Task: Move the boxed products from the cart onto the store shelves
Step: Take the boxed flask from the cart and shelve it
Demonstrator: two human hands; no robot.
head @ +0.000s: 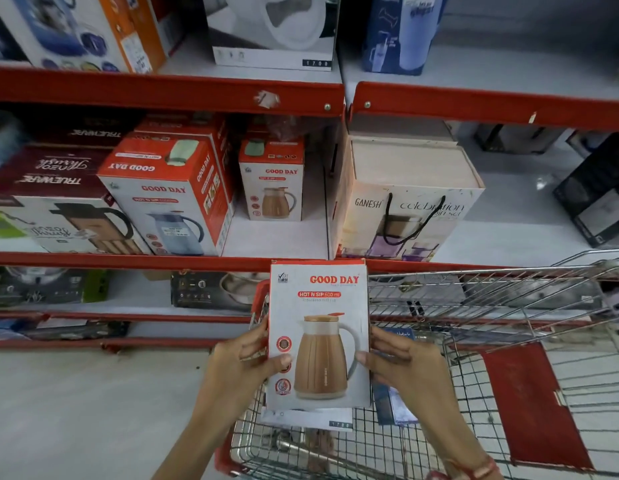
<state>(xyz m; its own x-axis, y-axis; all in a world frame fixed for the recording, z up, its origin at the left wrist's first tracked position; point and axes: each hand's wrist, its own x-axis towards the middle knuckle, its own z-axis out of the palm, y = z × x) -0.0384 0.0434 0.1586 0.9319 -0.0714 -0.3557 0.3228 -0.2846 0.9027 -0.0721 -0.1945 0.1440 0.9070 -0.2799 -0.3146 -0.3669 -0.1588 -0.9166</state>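
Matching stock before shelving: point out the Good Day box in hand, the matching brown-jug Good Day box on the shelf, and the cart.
Held Good Day box (318, 336): head view, front face, on the jug picture.
Shelved brown-jug Good Day box (273, 188): head view, front face.
Cart (474, 282): head view, far wire rim.

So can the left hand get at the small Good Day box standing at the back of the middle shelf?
Probably not yet: the left hand and right hand both grip the held Good Day box. The path to the small box looks open.

Held box (318, 334) hides cart's (474, 296) contents beneath; top-shelf boxes (270, 29) cropped by the frame edge.
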